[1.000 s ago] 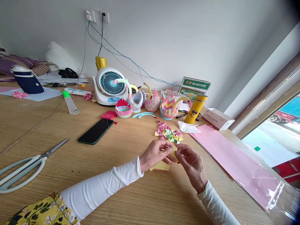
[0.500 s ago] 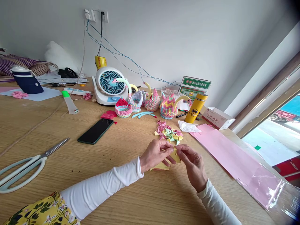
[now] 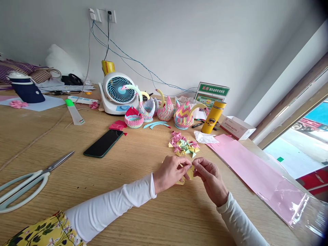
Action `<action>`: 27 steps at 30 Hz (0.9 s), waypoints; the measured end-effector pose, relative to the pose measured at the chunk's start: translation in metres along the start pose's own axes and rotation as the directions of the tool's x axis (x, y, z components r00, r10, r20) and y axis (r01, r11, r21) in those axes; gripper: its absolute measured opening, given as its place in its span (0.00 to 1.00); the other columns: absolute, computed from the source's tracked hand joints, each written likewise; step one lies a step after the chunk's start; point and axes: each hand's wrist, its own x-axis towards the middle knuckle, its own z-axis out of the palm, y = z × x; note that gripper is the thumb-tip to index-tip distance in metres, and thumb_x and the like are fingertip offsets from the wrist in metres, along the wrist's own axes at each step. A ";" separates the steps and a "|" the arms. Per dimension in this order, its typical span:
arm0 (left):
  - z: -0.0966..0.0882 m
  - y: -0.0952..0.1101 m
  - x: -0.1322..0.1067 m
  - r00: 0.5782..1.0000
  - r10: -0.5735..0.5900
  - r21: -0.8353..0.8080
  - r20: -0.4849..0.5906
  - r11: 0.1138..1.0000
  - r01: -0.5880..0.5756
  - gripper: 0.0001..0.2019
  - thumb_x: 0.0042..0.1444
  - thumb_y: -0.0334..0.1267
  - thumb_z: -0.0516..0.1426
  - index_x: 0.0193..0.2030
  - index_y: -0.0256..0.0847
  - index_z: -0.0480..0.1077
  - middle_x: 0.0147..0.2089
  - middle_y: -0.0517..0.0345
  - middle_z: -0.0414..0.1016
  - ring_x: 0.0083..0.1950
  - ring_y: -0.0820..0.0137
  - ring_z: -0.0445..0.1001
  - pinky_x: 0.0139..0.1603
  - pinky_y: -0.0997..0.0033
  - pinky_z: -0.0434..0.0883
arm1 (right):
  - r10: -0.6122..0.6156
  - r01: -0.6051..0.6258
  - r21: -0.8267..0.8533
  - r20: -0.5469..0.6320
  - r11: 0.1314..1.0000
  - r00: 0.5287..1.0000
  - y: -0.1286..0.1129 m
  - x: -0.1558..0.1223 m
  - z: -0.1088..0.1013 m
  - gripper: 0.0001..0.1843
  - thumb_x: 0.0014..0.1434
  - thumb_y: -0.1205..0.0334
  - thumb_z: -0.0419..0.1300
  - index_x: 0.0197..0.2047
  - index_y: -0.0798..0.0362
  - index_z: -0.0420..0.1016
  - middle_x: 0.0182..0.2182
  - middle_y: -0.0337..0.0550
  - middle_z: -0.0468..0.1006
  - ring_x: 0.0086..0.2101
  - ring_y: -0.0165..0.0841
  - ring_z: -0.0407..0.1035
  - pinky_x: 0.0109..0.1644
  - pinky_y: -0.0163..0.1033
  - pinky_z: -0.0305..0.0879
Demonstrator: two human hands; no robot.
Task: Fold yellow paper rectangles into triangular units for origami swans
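Note:
My left hand (image 3: 171,172) and my right hand (image 3: 210,179) meet over the wooden table (image 3: 77,177), both pinching a small yellow paper piece (image 3: 190,172) between their fingertips. Under the left hand lies a small stack of yellow paper (image 3: 180,182), mostly hidden. Just beyond the hands sits a heap of folded pink, yellow and green paper triangles (image 3: 183,145).
A black phone (image 3: 103,143) and large scissors (image 3: 24,182) lie to the left. Paper swans (image 3: 183,116), a paper basket (image 3: 133,118), a small fan (image 3: 117,91), a yellow flask (image 3: 213,117) and a sticky-note box (image 3: 237,127) stand behind. Pink sheets in plastic (image 3: 256,171) lie on the right.
Both hands have closed in on the yellow piece and dropped slightly toward the table; the left hand now covers more of the yellow stack. The view shifted a little.

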 end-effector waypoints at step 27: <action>0.000 0.003 0.000 0.993 -0.115 -0.210 -0.017 0.972 0.109 0.13 0.55 0.43 0.54 0.36 0.32 0.70 0.32 0.51 0.74 0.29 0.66 0.79 0.18 0.80 0.71 | -0.080 0.078 -0.164 -0.008 0.983 0.997 -0.001 0.002 0.001 0.13 0.55 0.51 0.62 0.34 0.54 0.75 0.28 0.41 0.72 0.27 0.29 0.64 0.29 0.34 0.64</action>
